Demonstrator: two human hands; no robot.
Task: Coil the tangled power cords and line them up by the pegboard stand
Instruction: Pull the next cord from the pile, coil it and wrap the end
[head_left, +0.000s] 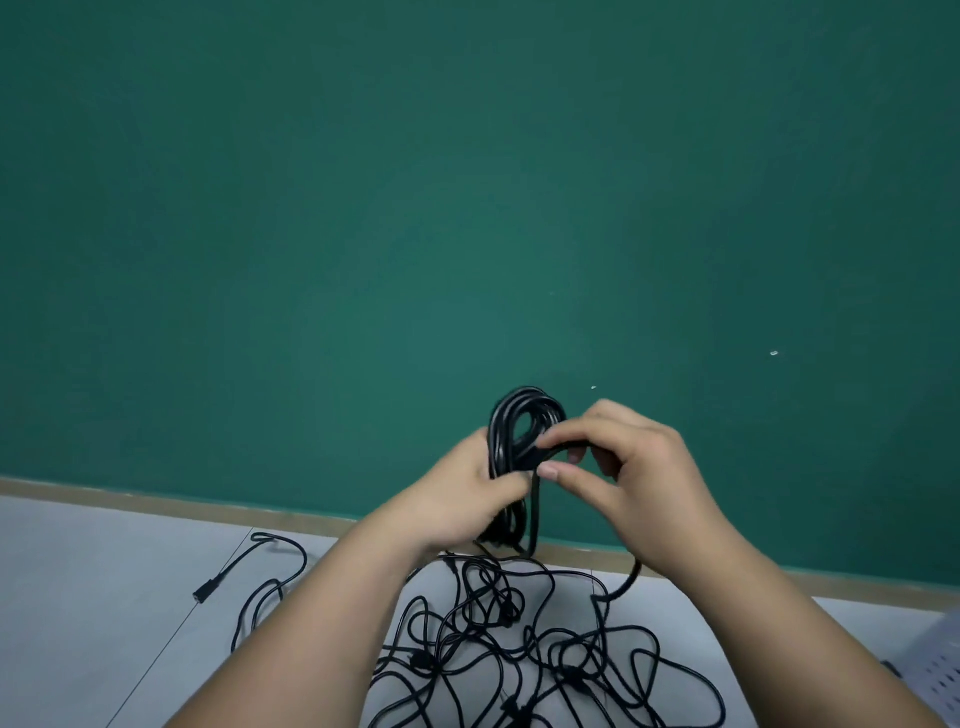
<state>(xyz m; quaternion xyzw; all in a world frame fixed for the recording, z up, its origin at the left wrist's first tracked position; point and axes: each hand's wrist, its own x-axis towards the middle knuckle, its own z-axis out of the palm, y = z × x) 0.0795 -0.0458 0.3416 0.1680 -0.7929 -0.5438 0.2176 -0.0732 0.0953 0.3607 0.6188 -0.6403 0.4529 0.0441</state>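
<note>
Centre frame, just below the middle: I see the left hand (467, 493) with its fingers curled round the lower part of a coil (524, 415) of black power cord. The coil is held upright in the air, in front of the green wall (467, 182). Its top loops stand clear above both hands.

The right hand (628, 467) is beside the coil on the right. Thumb and forefinger pinch a free strand (550, 453) that runs across the coil's loops. The other fingers are curled inward; I cannot tell whether they touch the cord.

Lower centre: the tangled cords (519, 634) lie in a loose heap on the pale floor (78, 597), between the two forearms. One black length (626, 582) comes out from under the right wrist and drops to the heap.

Lower left: a separate loose cord (280, 566) lies on the floor, ending in a plug (205, 594). It lies apart from the heap.

Lower right corner: a white perforated pegboard panel (935, 670) is partly in view, well apart from the held coil.

A tan baseboard (156, 500) runs where wall meets floor.
</note>
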